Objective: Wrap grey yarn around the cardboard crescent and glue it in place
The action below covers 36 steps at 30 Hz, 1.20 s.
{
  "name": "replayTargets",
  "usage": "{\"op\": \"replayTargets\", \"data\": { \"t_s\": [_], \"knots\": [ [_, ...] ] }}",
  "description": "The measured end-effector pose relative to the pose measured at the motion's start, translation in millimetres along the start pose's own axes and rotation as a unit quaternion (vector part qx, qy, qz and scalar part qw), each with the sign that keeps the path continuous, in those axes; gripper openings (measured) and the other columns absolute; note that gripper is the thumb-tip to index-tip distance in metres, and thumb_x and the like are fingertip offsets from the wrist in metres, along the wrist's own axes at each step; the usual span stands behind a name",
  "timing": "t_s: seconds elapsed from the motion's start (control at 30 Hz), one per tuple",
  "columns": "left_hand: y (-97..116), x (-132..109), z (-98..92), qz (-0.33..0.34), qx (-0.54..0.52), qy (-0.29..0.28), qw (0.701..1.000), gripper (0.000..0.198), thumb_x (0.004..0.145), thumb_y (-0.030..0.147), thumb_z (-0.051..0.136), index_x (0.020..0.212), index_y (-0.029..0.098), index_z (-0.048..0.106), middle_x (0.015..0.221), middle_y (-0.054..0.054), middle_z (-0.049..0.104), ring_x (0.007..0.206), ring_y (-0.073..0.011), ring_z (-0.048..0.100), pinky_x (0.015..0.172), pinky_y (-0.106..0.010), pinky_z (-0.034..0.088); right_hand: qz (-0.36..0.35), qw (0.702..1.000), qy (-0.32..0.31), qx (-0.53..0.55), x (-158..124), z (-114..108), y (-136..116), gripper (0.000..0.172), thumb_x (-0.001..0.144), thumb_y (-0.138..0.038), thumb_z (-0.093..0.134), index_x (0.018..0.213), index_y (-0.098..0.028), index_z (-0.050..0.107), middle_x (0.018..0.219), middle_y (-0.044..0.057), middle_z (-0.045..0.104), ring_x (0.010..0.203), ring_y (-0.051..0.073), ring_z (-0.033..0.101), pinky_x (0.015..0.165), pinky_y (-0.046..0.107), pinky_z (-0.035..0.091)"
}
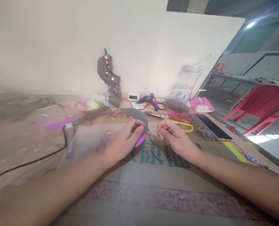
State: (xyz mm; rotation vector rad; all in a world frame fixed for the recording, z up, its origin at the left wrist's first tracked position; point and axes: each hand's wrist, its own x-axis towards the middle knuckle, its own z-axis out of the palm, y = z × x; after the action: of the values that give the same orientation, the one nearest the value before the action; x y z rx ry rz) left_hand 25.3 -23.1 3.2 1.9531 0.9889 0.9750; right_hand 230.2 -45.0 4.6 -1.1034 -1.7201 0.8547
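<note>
My left hand [130, 135] is closed around the lower end of a crescent [138, 115] wrapped in grey yarn. A purple piece [140, 141] shows below those fingers, and a small pink bead-like charm [149, 132] lies just right of the crescent. To the right, my right hand [171, 133] is closed in a pinch. A thin strand of grey yarn [158, 160] loops between the hands and runs up to the right one; its end is hidden by the fingers. Both hands are above a printed cardboard sheet [139, 194].
Behind the hands are a blue glue gun [150, 100], scissors [158, 115], a yarn heap [177, 106], a small clock [133, 96] and a bottle [188, 81]. A phone [211, 126] lies right. A decorated crescent [107, 70] hangs on the wall. A black cable [35, 160] crosses left.
</note>
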Motion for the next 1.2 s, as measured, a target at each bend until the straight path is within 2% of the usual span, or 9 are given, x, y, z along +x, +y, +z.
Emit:
{"op": "replayTargets", "data": {
  "t_s": [0.13,0.27,0.37,0.47,0.63,0.77,1.0,1.1,1.2],
  "knots": [
    [2,-1,1.5,0.018,-0.012,-0.002,1.000,0.021,0.096,0.034,0.039,0.105,0.021,0.053,0.102,-0.003,0.062,0.098,-0.0174,0.057,0.090,-0.031,0.044,0.057,0.998,0.014,-0.019,4,-3,4,0.028,0.092,-0.044,0.047,0.107,-0.021,0.054,0.054,-0.009,0.027,0.047,0.011,0.026,0.045,0.024,0.022],
    [2,-2,2.1,0.041,-0.003,-0.017,0.999,0.022,0.096,0.033,0.038,0.106,0.020,0.053,0.104,-0.004,0.061,0.096,-0.0165,0.056,0.089,-0.030,0.045,0.032,0.997,-0.015,-0.065,11,-5,2,0.037,0.089,-0.053,0.049,0.089,-0.020,0.065,0.059,-0.003,0.042,0.053,0.012,0.038,0.047,0.025,0.028],
    [2,-2,2.9,0.062,0.008,-0.032,0.998,0.021,0.095,0.030,0.039,0.105,0.020,0.054,0.101,-0.005,0.062,0.094,-0.0168,0.057,0.088,-0.031,0.046,0.007,0.997,-0.045,-0.058,13,-2,-2,0.034,0.086,-0.051,0.056,0.076,-0.020,0.063,0.063,-0.001,0.048,0.058,0.013,0.042,0.048,0.024,0.031],
    [2,-1,4.1,0.063,-0.006,-0.053,0.997,0.017,0.093,0.029,0.043,0.104,0.020,0.053,0.100,-0.005,0.062,0.095,-0.0173,0.059,0.083,-0.030,0.047,0.031,0.998,-0.045,-0.025,12,2,-5,0.031,0.086,-0.048,0.058,0.074,-0.020,0.060,0.057,-0.004,0.041,0.051,0.010,0.034,0.044,0.023,0.027],
    [1,1,4.7,0.031,-0.033,0.003,0.999,0.014,0.088,0.033,0.053,0.093,0.021,0.052,0.090,-0.002,0.060,0.082,-0.0154,0.058,0.073,-0.028,0.048,0.045,0.999,0.000,-0.001,8,4,-9,0.033,0.081,-0.050,0.061,0.073,-0.019,0.055,0.059,-0.005,0.041,0.052,0.009,0.033,0.047,0.023,0.028],
    [-1,2,3.7,0.014,-0.010,0.001,1.000,0.020,0.089,0.039,0.052,0.084,0.020,0.056,0.078,0.001,0.059,0.073,-0.0143,0.054,0.069,-0.027,0.044,0.028,0.999,0.008,-0.034,6,5,-9,0.029,0.084,-0.045,0.059,0.070,-0.020,0.052,0.056,-0.006,0.039,0.051,0.009,0.033,0.048,0.024,0.030],
    [2,2,0.1,-0.038,0.017,0.033,0.999,0.035,0.089,0.049,0.051,0.069,0.021,0.051,0.066,0.002,0.056,0.064,-0.0149,0.053,0.064,-0.030,0.042,-0.012,0.997,0.000,-0.072,6,7,-7,0.021,0.086,-0.038,0.057,0.078,-0.019,0.061,0.071,-0.001,0.059,0.065,0.013,0.052,0.062,0.026,0.042],
    [1,4,-1.1,-0.070,0.008,0.051,0.996,0.038,0.088,0.053,0.051,0.067,0.021,0.050,0.063,0.002,0.057,0.061,-0.0150,0.053,0.062,-0.030,0.042,0.010,0.998,-0.024,-0.065,5,8,-7,0.021,0.083,-0.038,0.060,0.091,-0.019,0.067,0.088,0.003,0.068,0.080,0.017,0.060,0.071,0.030,0.047],
    [-3,7,-1.8,-0.077,-0.011,0.058,0.995,0.041,0.087,0.056,0.051,0.068,0.020,0.053,0.065,0.001,0.060,0.063,-0.0157,0.055,0.063,-0.030,0.042,0.046,0.993,-0.050,-0.096,5,10,-8,0.020,0.081,-0.034,0.063,0.092,-0.018,0.068,0.093,0.005,0.069,0.087,0.019,0.061,0.076,0.032,0.048]
  ]
}}
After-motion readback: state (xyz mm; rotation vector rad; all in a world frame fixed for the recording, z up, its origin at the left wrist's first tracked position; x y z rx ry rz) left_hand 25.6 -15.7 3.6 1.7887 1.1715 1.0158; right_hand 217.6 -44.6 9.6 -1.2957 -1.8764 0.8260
